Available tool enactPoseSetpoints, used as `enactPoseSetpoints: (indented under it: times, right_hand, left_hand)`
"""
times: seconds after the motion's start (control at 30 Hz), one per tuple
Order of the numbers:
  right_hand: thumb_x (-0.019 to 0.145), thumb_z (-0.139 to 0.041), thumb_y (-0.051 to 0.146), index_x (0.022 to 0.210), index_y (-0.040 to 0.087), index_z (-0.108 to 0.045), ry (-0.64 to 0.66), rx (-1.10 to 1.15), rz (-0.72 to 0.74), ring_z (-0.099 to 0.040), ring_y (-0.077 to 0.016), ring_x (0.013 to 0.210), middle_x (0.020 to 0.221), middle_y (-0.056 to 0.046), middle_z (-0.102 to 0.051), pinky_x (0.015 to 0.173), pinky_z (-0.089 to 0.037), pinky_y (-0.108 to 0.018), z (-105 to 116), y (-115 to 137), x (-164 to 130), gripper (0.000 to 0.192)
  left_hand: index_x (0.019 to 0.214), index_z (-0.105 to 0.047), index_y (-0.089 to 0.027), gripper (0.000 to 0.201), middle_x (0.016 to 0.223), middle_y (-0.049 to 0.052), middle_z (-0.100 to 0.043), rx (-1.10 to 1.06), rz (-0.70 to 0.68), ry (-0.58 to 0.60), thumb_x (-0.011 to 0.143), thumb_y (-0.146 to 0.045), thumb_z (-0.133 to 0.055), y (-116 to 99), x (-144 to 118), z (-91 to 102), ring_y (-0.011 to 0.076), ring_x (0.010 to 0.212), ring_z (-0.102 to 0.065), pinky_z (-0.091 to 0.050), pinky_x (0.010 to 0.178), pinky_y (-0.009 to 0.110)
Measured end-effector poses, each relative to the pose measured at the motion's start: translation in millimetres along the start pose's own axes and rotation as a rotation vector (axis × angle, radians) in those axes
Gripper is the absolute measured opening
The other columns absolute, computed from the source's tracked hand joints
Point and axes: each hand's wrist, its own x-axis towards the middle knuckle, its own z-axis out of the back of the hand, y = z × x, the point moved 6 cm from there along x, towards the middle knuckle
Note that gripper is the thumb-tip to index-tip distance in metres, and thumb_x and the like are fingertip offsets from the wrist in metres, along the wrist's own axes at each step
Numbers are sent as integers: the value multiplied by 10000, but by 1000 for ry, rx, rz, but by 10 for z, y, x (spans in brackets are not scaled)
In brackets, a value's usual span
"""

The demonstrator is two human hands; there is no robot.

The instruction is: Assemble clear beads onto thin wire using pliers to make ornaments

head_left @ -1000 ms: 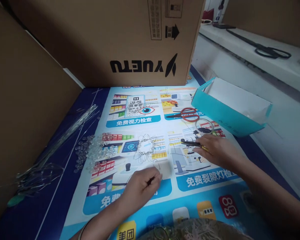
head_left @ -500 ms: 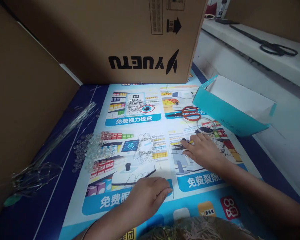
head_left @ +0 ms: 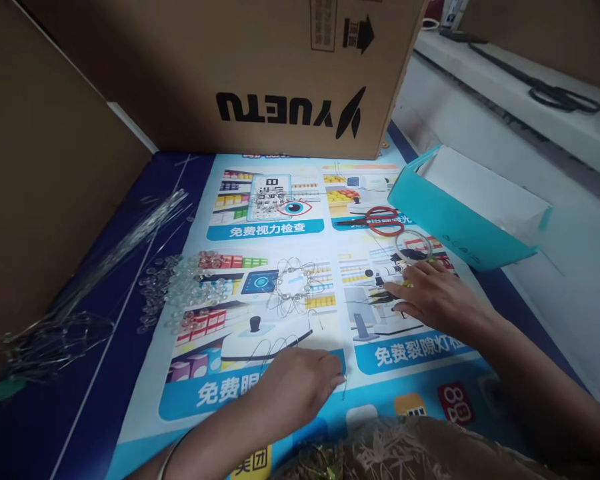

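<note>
My left hand (head_left: 303, 383) is closed low in the middle of the printed sheet. Thin wire (head_left: 266, 348) loops out behind its knuckles, and a short end shows beyond the fingertips. My right hand (head_left: 433, 290) hovers over or rests on the sheet further right, fingers stretched and apart, nothing seen in them. By its fingertips lie what look like small dark-tipped pliers (head_left: 381, 298), partly lost against the print. A ring of clear beads and wire loops (head_left: 293, 283) lies above my left hand. Red-handled scissors (head_left: 383, 220) lie beyond my right hand, next to a wire coil (head_left: 414, 247).
Loose clear beads (head_left: 185, 290) are heaped at left, beside a bundle of wires (head_left: 130, 237) and a tangled wire piece (head_left: 60, 340). A large cardboard box (head_left: 290, 67) walls the back. A teal open box (head_left: 470, 207) stands right; black scissors (head_left: 560, 97) lie on a ledge.
My right hand has drawn back to the right, away from the pliers, with its fingers opening out. My left hand stays nearly in place. The view has shifted slightly.
</note>
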Motion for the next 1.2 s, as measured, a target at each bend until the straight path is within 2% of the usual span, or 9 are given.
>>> enactPoseSetpoints:
  times: [0.27,0.43,0.57,0.7,0.8,0.87,1.0,1.2]
  right_hand:
    - [862,-493,329,1168,269,-552,34,28,-36,-477,-228,932,926,-80,-564,791,-346,-353,-58,-136,-519,316]
    - [870,-454,399,1216,268,-519,-69,15,-161,-459,-269,995,1013,-102,-552,818,-336,-397,-21,-118,-601,376]
    - [870,-441,408,1242,222,-495,-181,122,-250,-439,-276,983,1081,-125,-532,836,-330,-421,-42,244,-414,419]
    - [897,-402,385,1269,250,-454,-167,202,-177,-362,-287,1114,1231,-99,-482,885,-280,-431,-155,748,-172,399]
    - [910,-383,337,1262,270,-453,-154,185,-130,-354,-283,1124,1278,-71,-463,881,-262,-429,-207,921,-42,366]
    - [907,-391,305,1230,233,-483,-136,173,-149,-388,-267,1073,1215,-88,-510,860,-271,-409,-233,885,11,344]
    - [896,-397,250,1137,189,-541,-160,127,-278,-420,-249,1006,1072,-101,-576,829,-284,-375,-251,612,22,287]
    - [873,-422,258,1097,183,-547,-224,25,-437,-426,-263,1008,1062,-101,-577,834,-305,-383,-342,255,-175,268]
  left_hand:
    - [781,-540,-188,260,679,19,-590,-10,-11,-21,914,-314,-355,4,-11,-10,149,611,-536,-310,527,231]
    - [772,-533,-185,297,682,23,-588,6,-30,-14,928,-324,-322,-53,-33,-16,153,604,-528,-305,528,245]
    - [820,-545,-195,303,713,27,-601,-8,-102,9,936,-331,-300,-170,-59,-5,164,635,-542,-313,543,264]
    - [804,-534,-194,265,699,20,-596,6,-164,49,928,-305,-328,-268,-73,1,151,603,-521,-297,533,271]
    - [766,-522,-191,252,678,15,-585,36,-181,62,920,-296,-352,-277,-70,-14,147,576,-504,-275,516,275]
    - [772,-525,-191,244,679,17,-582,40,-181,54,918,-294,-359,-260,-68,-24,148,575,-502,-272,512,276]
    - [808,-543,-191,237,668,20,-573,10,-192,25,920,-300,-364,-241,-71,-27,147,573,-502,-286,511,267]
    - [795,-537,-195,244,678,14,-581,62,-183,10,920,-292,-351,-265,-72,-19,153,573,-514,-304,512,271]
